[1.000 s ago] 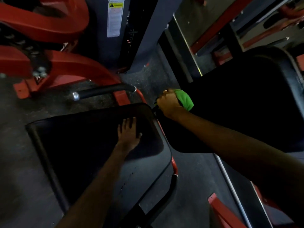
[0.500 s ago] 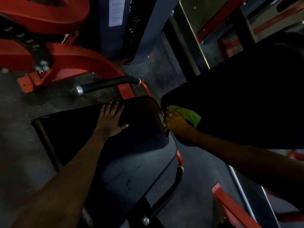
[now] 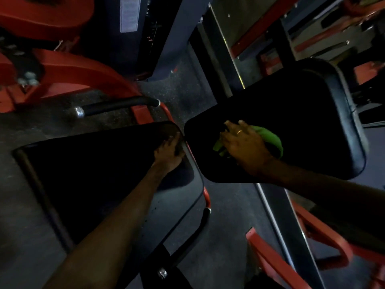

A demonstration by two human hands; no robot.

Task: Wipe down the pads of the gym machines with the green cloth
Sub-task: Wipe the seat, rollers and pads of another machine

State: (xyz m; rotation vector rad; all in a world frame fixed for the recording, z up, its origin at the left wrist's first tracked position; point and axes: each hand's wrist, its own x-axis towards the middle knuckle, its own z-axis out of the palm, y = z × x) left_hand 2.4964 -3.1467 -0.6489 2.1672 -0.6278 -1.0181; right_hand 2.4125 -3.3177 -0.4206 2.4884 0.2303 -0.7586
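Wiping looks underway; nothing shows which pads are finished. On the back pad (image 3: 302,97), my right hand (image 3: 243,144) presses the green cloth (image 3: 270,136) flat, fingers spread. The cloth bunches out from under my palm toward that pad's middle. My left hand (image 3: 168,151) rests just beside the pad's corner, its grip too dark to tell.

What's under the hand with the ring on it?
A crumpled green cloth lies under the right hand, pressed on the black vinyl pad. Its edges peek out on both sides; the middle of it is covered by the hand.
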